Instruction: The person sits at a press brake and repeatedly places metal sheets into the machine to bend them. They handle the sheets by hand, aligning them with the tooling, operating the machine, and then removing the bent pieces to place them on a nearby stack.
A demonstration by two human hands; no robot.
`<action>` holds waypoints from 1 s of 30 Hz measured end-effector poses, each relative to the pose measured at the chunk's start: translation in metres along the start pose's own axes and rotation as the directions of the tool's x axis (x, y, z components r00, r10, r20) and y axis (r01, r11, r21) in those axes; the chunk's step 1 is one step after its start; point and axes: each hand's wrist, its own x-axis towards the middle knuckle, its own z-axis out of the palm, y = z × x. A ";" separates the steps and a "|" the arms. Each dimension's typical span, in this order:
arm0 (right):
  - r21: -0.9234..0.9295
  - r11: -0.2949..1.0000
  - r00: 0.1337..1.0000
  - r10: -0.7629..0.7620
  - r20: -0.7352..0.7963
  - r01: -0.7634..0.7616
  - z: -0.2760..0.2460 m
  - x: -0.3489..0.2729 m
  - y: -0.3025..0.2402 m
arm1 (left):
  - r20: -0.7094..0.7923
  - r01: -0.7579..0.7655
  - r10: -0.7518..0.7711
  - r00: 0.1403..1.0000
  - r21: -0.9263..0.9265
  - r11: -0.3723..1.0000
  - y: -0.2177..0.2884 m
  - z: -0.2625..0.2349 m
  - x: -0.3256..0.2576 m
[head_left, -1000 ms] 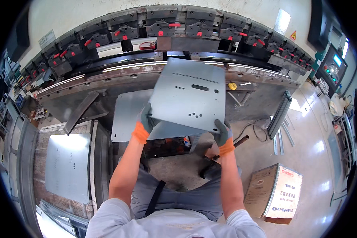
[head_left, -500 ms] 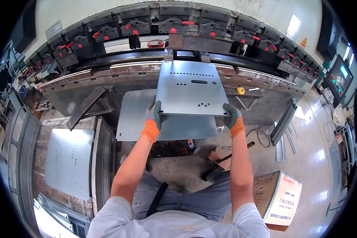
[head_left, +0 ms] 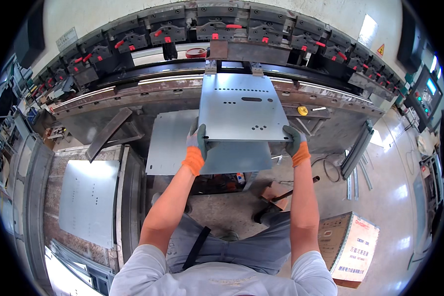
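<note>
A flat sheet-metal panel (head_left: 241, 114) with a row of small holes, a slot and round holes stretches out ahead of me. Its far edge rests at the die bed (head_left: 172, 91) of a press brake. My left hand (head_left: 196, 142), in a grey glove with an orange cuff, grips the near left corner. At the near right corner my right hand (head_left: 296, 143), gloved alike, holds the panel's edge. The fingertips under the panel are hidden. Beneath it lie more flat sheets (head_left: 175, 140), partly covered by the held panel.
Clamps with red levers (head_left: 219, 32) line the machine's upper beam. At left, a perforated sheet (head_left: 90, 202) lies on a wooden surface. A yellow tape measure (head_left: 302, 111) sits on a bracket. Right are a carton (head_left: 348, 246), metal strips (head_left: 355, 182) and a control panel (head_left: 425, 93).
Both hands and the panel have shifted slightly to the right in the picture, and the panel's near edge sits a little farther off. The grip stays the same.
</note>
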 end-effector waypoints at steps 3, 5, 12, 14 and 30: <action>-0.053 0.997 0.999 -0.051 -0.003 0.051 0.012 -0.007 -0.005 | 0.001 -0.003 0.003 1.000 -0.005 1.000 0.000 -0.004 0.005; -0.182 0.969 0.985 -0.169 0.012 0.169 0.020 -0.011 -0.006 | -0.018 -0.007 0.007 1.000 -0.002 1.000 0.001 -0.005 0.006; 0.038 0.999 1.000 -0.022 -0.013 0.022 0.017 -0.006 -0.018 | -0.039 -0.008 0.007 0.999 -0.020 1.000 0.010 0.008 0.002; 0.056 0.998 1.000 -0.027 -0.017 0.027 0.020 -0.006 -0.019 | -0.058 -0.010 0.006 0.998 -0.070 0.997 0.011 0.011 0.002; -0.066 0.998 0.998 0.020 -0.058 -0.024 0.025 -0.007 -0.034 | -0.065 -0.011 0.009 0.998 -0.020 1.000 0.019 0.014 0.006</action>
